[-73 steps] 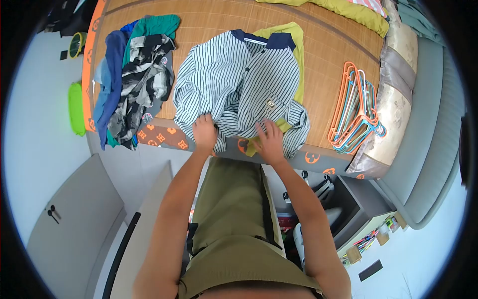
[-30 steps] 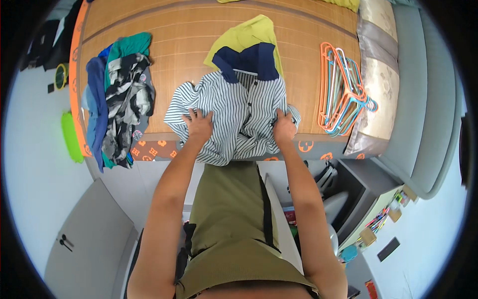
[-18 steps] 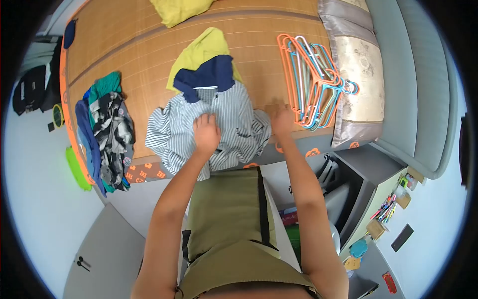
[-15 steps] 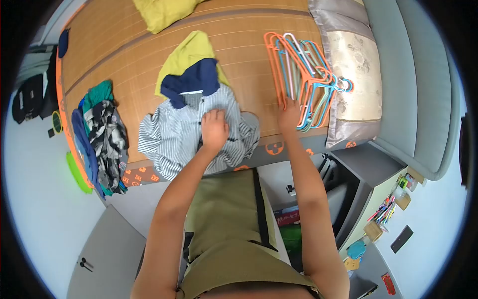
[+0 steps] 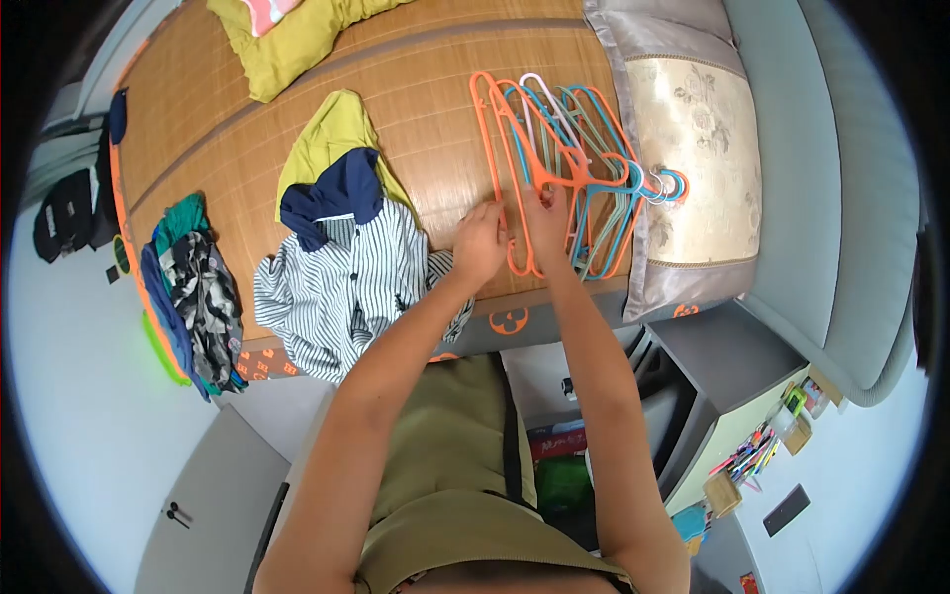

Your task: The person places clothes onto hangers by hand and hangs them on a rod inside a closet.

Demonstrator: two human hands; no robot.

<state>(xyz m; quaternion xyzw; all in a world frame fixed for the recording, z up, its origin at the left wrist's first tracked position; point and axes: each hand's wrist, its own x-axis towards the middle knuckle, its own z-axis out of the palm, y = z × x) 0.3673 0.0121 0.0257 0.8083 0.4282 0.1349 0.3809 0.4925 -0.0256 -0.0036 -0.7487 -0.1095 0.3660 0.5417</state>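
Note:
Several orange, blue, green and white hangers (image 5: 620, 173) lie in a pile at the right of the mat. My left hand (image 5: 481, 244) is at the long bar of the leftmost orange hanger, its fingers curled against it. Right beside it, my right hand (image 5: 546, 223) has its fingers closed on the same orange hanger, inside the pile. To the left, a striped shirt (image 5: 341, 282) with a navy collar lies spread face up, buttons showing. A yellow garment (image 5: 332, 134) sticks out from under its collar.
A pile of dark, blue and green clothes (image 5: 206, 307) lies at the bed's left edge. A beige and grey pillow (image 5: 690, 163) is right of the hangers. Yellow bedding (image 5: 272, 57) is at the back. A grey cabinet (image 5: 732, 356) stands at the lower right.
Both hands have left the striped shirt and moved right to the hangers. The orange hanger at the left has shifted slightly away from the others. The view has turned toward the right.

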